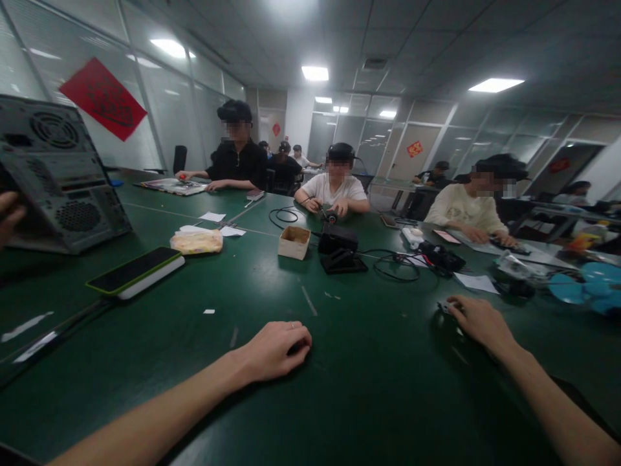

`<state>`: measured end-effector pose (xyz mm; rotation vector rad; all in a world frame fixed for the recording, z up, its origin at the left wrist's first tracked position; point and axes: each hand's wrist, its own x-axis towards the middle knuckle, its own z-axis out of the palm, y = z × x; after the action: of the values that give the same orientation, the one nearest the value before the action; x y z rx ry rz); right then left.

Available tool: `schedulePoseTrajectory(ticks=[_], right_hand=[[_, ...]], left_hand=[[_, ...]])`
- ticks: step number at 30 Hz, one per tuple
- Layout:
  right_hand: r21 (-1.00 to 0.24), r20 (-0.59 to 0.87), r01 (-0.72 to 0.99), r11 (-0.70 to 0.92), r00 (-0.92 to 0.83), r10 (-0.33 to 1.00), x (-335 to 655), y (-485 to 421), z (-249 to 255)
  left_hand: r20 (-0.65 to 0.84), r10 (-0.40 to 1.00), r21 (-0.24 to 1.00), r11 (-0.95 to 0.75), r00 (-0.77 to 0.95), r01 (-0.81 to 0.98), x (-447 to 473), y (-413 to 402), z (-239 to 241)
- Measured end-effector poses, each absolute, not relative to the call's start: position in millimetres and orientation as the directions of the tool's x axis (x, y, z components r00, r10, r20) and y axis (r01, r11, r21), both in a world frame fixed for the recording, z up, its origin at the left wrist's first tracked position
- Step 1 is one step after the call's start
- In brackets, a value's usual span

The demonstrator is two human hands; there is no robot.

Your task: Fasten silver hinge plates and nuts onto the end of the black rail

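My left hand (277,350) rests on the green table (359,375), its fingers curled in and the thumb near them. A thin ring is on one finger, and nothing shows in that hand. Off to the right, my right hand (479,321) pinches a small dark, shiny metal-looking piece (443,308) at the fingertips, low over the tabletop. Its exact kind is too small and blurred to make out. A small scrap of white paper (208,312) lies to the left of my left hand.
Ahead stand an open cardboard box (294,244) and a black device on a stand (339,249) with cables. A phone on a white block (136,272), a wrapped packet (196,241) and a computer case (72,181) are leftward. Blue fan blades (589,285) lie right. Several people sit or stand around.
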<state>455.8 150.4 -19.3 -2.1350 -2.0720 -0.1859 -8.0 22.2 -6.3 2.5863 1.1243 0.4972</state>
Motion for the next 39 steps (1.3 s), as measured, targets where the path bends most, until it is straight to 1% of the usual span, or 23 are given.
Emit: schedulePoseTrajectory(ticks=[5,12,22,27,33,39], right_hand=[[0.057,0.218,0.998,0.016,-0.028,0.976,465.3,153.7,-25.4],[0.107,0.223,0.993,0.051,-0.074,0.972,469.5,155.8,-31.1],[0.111,0.216,0.991,0.072,-0.095,0.972,474.8,160.0,-35.5],[0.094,0.224,0.995,0.042,-0.063,0.973,475.2,158.7,-35.3],[0.118,0.24,0.993,0.026,-0.055,0.969,470.3,154.6,-33.2],[0.104,0.251,0.995,-0.002,-0.024,0.968,466.4,151.5,-30.7]], left_hand=[[0.209,0.738,0.389,-0.665,0.642,0.638,-7.2,22.2,-5.9],[0.204,0.738,0.385,-0.664,0.643,0.641,-6.2,21.1,-3.8],[0.209,0.741,0.408,-0.66,0.639,0.631,-7.5,22.3,-6.5],[0.217,0.737,0.409,-0.664,0.64,0.626,-7.4,23.2,-7.1],[0.224,0.74,0.412,-0.662,0.634,0.626,-6.8,23.0,-7.4],[0.211,0.748,0.413,-0.652,0.629,0.636,-6.8,23.1,-6.2]])
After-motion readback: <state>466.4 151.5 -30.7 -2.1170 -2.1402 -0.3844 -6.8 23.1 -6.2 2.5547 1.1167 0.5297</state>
